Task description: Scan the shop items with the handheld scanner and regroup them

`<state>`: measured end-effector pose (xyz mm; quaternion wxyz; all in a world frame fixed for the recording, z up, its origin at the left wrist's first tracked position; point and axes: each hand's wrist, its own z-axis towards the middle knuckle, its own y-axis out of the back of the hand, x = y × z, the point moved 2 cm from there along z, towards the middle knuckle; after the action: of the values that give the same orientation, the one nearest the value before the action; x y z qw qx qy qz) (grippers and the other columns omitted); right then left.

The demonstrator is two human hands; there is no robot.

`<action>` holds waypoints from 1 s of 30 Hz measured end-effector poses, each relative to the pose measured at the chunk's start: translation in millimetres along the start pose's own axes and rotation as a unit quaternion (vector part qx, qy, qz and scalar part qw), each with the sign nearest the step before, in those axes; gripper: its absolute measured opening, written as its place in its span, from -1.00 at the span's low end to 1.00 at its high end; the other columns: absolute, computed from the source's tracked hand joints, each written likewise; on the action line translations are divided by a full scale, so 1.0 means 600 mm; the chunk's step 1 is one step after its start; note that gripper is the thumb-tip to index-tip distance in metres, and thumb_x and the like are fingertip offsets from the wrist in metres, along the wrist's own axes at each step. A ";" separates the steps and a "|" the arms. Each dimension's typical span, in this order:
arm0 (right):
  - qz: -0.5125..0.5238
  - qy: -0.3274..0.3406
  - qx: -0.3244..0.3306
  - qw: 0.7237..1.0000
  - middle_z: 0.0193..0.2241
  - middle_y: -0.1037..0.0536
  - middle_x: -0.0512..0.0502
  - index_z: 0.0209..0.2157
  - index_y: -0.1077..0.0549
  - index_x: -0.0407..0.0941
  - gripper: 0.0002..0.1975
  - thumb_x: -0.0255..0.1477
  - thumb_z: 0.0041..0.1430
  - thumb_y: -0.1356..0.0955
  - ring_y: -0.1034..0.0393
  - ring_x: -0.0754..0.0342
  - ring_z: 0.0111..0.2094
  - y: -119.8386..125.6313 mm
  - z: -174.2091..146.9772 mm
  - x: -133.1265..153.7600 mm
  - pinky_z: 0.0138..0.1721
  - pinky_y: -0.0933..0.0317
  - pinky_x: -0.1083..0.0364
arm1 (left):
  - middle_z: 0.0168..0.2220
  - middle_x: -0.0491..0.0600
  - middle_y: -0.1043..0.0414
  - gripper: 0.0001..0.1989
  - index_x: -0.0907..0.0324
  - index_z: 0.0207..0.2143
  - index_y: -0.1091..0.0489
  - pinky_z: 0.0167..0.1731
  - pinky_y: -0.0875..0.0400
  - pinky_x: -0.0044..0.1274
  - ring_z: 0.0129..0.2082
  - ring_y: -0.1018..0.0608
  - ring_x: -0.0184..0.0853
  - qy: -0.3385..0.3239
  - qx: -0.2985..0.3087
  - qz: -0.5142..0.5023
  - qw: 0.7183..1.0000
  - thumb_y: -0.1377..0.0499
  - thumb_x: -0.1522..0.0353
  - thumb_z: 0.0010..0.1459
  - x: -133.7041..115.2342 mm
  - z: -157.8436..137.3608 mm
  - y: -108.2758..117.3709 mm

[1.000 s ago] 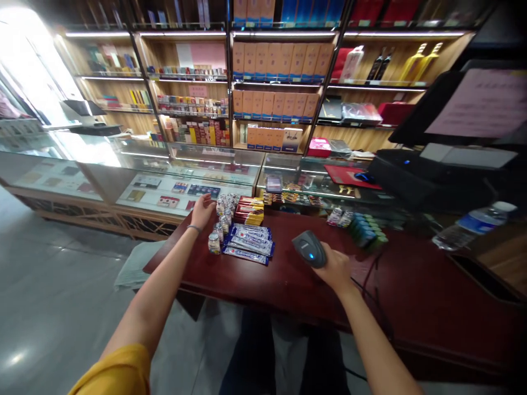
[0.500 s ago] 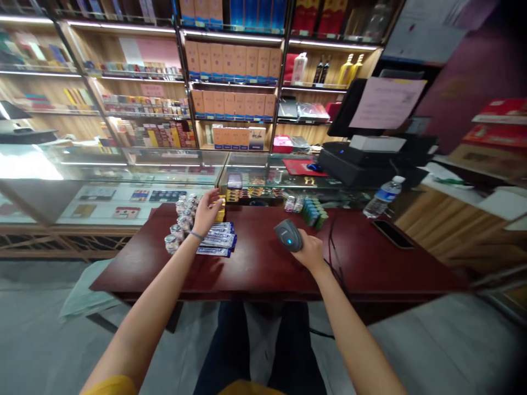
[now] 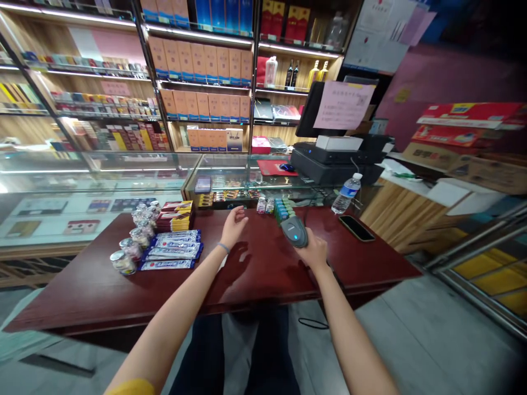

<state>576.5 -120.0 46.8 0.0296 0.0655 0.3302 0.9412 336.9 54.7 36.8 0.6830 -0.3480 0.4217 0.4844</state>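
Gripping 1 scanner [image 3: 294, 232]: my right hand [image 3: 314, 251], fingers wrapped.
Left hand [image 3: 234, 226] empty, fingers half-curled; blue packets [image 3: 173, 250] at its 8 o'clock.

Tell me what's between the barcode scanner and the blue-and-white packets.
The head view shows the left hand, wearing a wristband, above the tabletop between scanner and packets, plus a small white item near it.
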 end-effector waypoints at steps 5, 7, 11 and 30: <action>-0.005 -0.008 -0.018 1.000 -0.59 -0.52 -0.05 -0.21 -0.45 -0.14 -0.64 -0.19 0.03 -0.34 -0.42 0.03 -0.55 -0.016 -0.005 -0.014 -0.49 -0.08 0.15 | -0.07 0.09 -0.37 -0.51 0.16 0.05 -0.32 0.01 -0.39 -0.32 -0.08 -0.48 -0.26 0.026 0.007 0.010 1.000 -0.27 0.39 0.03 0.042 0.019 -0.039; -0.001 -0.009 -0.022 1.000 -0.58 -0.52 -0.06 -0.21 -0.45 -0.15 -0.65 -0.21 0.03 -0.34 -0.42 0.03 -0.54 -0.024 -0.005 -0.014 -0.48 -0.10 0.15 | -0.07 0.10 -0.36 -0.48 0.17 0.06 -0.32 0.02 -0.37 -0.30 -0.08 -0.48 -0.24 0.027 0.004 0.028 0.999 -0.28 0.40 0.00 0.059 0.036 -0.048; 0.015 0.001 -0.043 0.999 -0.56 -0.53 -0.06 -0.20 -0.44 -0.15 -0.67 -0.24 0.04 -0.35 -0.44 0.03 -0.52 -0.042 0.000 -0.009 -0.46 -0.14 0.14 | 0.01 0.14 -0.32 -0.36 0.15 0.13 -0.28 0.03 -0.35 -0.25 0.02 -0.42 -0.14 0.028 0.004 0.075 0.997 -0.31 0.41 -0.06 0.097 0.081 -0.065; 0.045 0.049 -0.034 0.997 -0.52 -0.53 -0.05 -0.15 -0.42 -0.18 -0.69 -0.36 0.05 -0.32 -0.42 0.06 -0.50 -0.066 -0.011 -0.001 -0.41 -0.21 0.13 | 0.15 0.12 -0.30 -0.36 0.17 0.20 -0.15 0.19 -0.18 -0.33 0.13 -0.38 -0.18 -0.063 0.116 0.185 0.974 -0.18 0.49 0.04 0.182 0.169 -0.132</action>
<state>576.4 -93.5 17.0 -0.0272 0.0330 0.2957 0.9543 455.8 161.4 -16.9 0.6421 -0.1512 0.4885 0.5711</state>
